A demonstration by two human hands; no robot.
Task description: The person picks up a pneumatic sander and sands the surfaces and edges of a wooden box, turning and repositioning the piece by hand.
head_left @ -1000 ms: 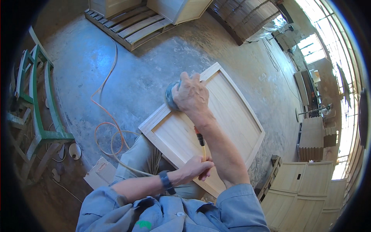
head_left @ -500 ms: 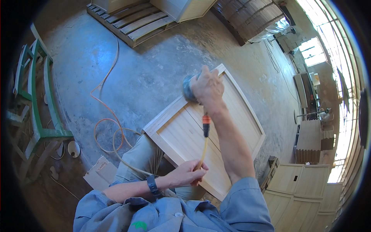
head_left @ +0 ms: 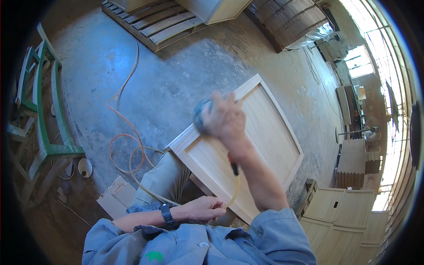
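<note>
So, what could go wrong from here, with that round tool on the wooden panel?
The round tool appears to overhang the outer edge of the wooden panel, so it might tip and mark it.
The right hand holds the tool and the left hand the hose; neither grips the panel, so it could slip.
The hose loops on the floor beside the leg and might snag.

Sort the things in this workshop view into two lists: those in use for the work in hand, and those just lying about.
In use:
- framed wooden panel
- rounded blue-green tool, in the right hand
- hose, in the left hand

Apparently just lying about:
- green frame, left
- slatted pallet, top
- wrapped stack, upper right
</note>
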